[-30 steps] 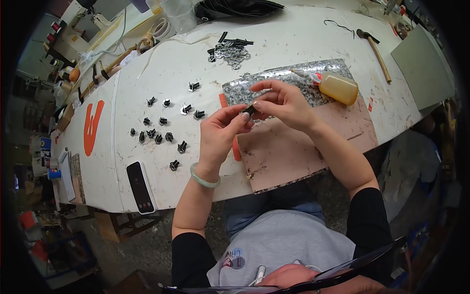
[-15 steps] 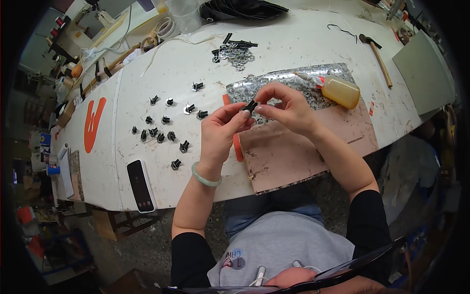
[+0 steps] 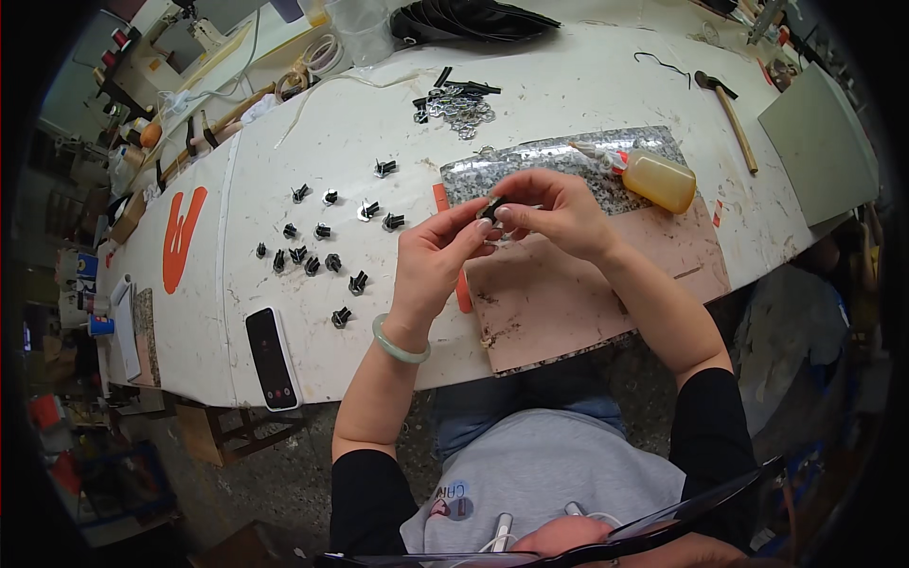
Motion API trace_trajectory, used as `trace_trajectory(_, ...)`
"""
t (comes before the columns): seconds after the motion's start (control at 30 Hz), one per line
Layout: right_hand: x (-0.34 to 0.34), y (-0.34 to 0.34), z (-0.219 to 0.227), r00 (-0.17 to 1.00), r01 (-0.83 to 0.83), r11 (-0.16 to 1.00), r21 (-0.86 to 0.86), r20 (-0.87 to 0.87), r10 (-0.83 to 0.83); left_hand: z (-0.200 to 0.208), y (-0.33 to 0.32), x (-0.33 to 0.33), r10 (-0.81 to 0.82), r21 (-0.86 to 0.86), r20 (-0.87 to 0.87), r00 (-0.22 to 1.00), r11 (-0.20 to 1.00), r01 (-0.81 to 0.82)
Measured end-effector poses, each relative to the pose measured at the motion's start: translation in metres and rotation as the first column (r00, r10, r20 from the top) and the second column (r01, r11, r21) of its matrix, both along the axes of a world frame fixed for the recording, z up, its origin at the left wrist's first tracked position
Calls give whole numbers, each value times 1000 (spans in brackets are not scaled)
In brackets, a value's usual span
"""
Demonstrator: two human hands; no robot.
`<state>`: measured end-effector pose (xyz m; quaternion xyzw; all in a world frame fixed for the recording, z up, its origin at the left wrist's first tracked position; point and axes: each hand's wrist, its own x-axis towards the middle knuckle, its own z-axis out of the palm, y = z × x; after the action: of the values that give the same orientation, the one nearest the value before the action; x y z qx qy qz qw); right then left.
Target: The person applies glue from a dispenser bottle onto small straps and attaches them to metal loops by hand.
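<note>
My left hand and my right hand meet over the left end of a speckled stone slab. Between their thumbs and fingertips both pinch a small black strap piece. A bit of shiny metal shows beside it, but the fingers hide most of its shape. To the left, several small black strap pieces with metal rings lie scattered on the white table. Beyond my hands sits a pile of silver metal rings with loose black strips.
A bottle of amber liquid lies across the slab, above a pinkish board. Farther right are a hammer and a grey-green panel. A phone rests near the front edge, with an orange-red shape beyond it.
My right fingers have shifted slightly left and closed further over the black strap piece, covering more of it. My left hand has turned slightly and moved a little right.
</note>
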<state>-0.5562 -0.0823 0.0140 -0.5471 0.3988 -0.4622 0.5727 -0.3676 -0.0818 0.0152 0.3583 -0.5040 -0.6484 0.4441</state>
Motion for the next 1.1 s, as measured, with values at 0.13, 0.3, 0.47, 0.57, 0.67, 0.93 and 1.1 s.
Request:
trace_trajectory(0.13,4,2,-4,952,152,933,-326,-205,-227,2,-2,1,-16,108,-47,999,994,21)
trace_trajectory(0.3,8,4,2,924,126,896,-425,-277,-262,-4,-2,1,25,112,-85,996,994,-15)
trace_trajectory(0.47,6,4,-3,905,56,807,-588,-312,-290,3,-4,-1,38,219,-136,990,976,-7)
trace_trajectory(0.57,6,4,-5,889,-3,697,-717,-321,-326,5,-4,0,-9,202,-51,999,979,19)
trace_trajectory(0.67,8,4,-5,898,-56,643,-764,-319,-301,-1,-7,6,-38,231,-66,997,972,52)
trace_trajectory(0.93,2,4,-2,982,36,999,-19,188,-32,-6,-7,8,-129,214,-189,974,962,169)
trace_trajectory(1.1,1,1,-2,956,-54,993,107,294,21,5,0,-5,24,68,-95,995,998,-17)
